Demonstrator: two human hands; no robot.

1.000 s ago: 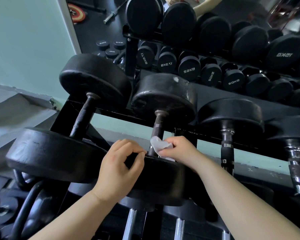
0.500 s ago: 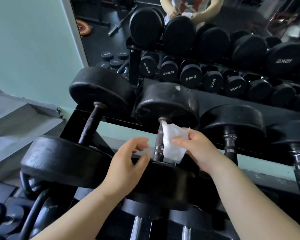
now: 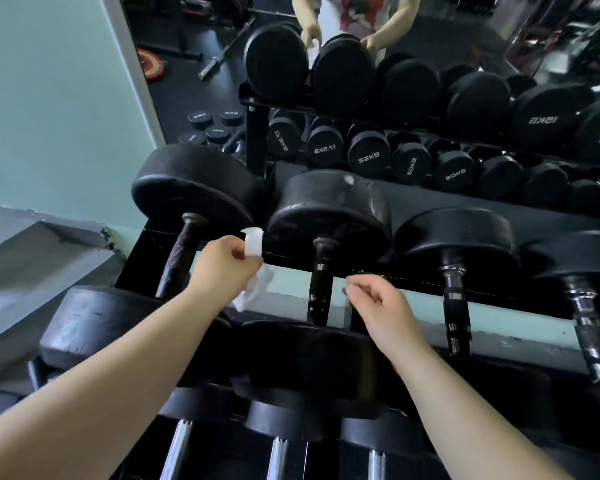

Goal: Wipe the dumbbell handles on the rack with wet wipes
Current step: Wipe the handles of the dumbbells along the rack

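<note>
My left hand (image 3: 224, 266) grips a crumpled white wet wipe (image 3: 255, 268) in the gap between the two leftmost dumbbells on the top rack (image 3: 413, 282). The first dumbbell's dark knurled handle (image 3: 179, 259) lies just left of that hand. The second dumbbell's handle (image 3: 321, 282) stands bare between my hands. My right hand (image 3: 378, 306) hovers just right of that handle with fingers loosely curled, holding nothing. Two dumbbells with chrome handles (image 3: 456, 306) sit further right.
A mirror (image 3: 430, 98) behind the rack reflects more dumbbell rows and a person. A pale green wall (image 3: 49, 98) and a grey ledge (image 3: 32, 258) are at left. A lower tier of dumbbells with chrome handles (image 3: 278, 455) lies beneath my arms.
The wipe passed from my right hand to my left. My left hand carried it left, off the second handle. My right hand let go and drew back to the right.
</note>
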